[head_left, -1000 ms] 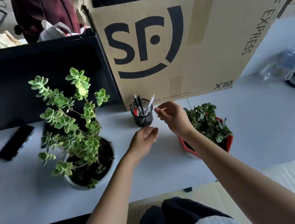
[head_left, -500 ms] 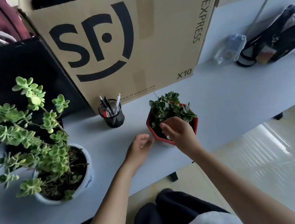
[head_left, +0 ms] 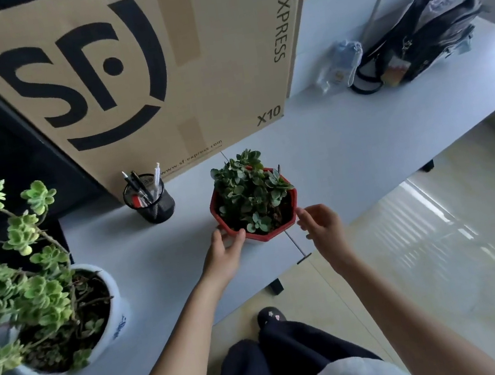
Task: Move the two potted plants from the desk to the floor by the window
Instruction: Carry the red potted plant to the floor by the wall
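The left hand [head_left: 224, 250] rests spread against the near left rim of the small red pot [head_left: 255, 210], fingers touching it, while the right hand [head_left: 319, 224] hovers spread just beside the pot's right edge, apparently not quite touching. That pot stands on the white worktop [head_left: 347, 144] near its front edge, a black pen cup [head_left: 149, 200] to its left and a large cardboard box [head_left: 134, 68] behind. The bigger plant in the white pot [head_left: 111, 318] sits on the worktop well to the left.

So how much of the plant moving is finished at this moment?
Nothing is moved: both plants stand on the desk. In hand: left hand touches the red pot, right hand open beside it. Left: carry it, then the white pot, to the floor.
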`<state>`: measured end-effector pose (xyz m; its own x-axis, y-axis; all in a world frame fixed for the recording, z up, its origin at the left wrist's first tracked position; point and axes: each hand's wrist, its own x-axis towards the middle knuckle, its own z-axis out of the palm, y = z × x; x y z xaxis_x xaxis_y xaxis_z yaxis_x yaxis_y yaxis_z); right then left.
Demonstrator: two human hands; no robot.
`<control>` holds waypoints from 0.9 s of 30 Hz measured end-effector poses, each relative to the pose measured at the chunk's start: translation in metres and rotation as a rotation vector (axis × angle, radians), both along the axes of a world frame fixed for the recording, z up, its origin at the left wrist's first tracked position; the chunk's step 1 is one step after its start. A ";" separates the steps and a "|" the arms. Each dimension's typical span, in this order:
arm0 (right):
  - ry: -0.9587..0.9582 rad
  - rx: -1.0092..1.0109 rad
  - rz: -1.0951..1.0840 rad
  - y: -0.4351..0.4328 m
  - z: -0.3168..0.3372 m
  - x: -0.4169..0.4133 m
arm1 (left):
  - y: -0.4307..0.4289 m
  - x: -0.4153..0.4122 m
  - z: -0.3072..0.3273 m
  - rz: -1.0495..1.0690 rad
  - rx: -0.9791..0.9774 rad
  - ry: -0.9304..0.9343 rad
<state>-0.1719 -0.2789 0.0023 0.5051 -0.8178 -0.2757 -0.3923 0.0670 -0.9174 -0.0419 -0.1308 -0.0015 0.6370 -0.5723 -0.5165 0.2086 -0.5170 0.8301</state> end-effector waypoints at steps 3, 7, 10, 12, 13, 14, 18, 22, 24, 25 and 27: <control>-0.021 0.096 -0.036 -0.006 -0.007 -0.002 | -0.003 0.000 -0.001 0.015 0.002 0.025; -0.022 0.269 0.033 -0.011 -0.020 0.001 | -0.005 0.002 -0.005 0.020 0.027 0.038; -0.043 0.369 0.090 -0.012 -0.024 0.004 | -0.005 0.003 -0.011 0.024 0.031 0.061; -0.062 0.401 0.111 -0.012 -0.024 0.008 | -0.004 0.004 -0.013 0.021 0.029 0.071; -0.073 0.416 0.121 -0.013 -0.025 0.009 | -0.004 0.004 -0.014 0.019 0.020 0.076; -0.081 0.429 0.132 -0.013 -0.025 0.011 | -0.005 0.005 -0.014 0.018 0.006 0.083; -0.124 0.474 0.150 -0.016 -0.030 0.017 | -0.007 0.005 -0.017 0.023 -0.037 0.093; -0.165 0.511 0.196 -0.018 -0.034 0.019 | -0.008 0.004 -0.021 0.065 -0.083 0.111; -0.187 0.542 0.212 -0.019 -0.035 0.020 | -0.009 0.004 -0.020 0.096 -0.119 0.157; -0.199 0.559 0.217 -0.019 -0.036 0.020 | -0.009 0.004 -0.020 0.114 -0.141 0.190; -0.221 0.594 0.222 -0.019 -0.037 0.021 | -0.010 0.004 -0.021 0.151 -0.181 0.250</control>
<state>-0.1510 -0.2978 -0.0349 0.7402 -0.4294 -0.5174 -0.2620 0.5244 -0.8101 -0.0379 -0.1404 -0.0222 0.5878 -0.5778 -0.5662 0.4800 -0.3142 0.8191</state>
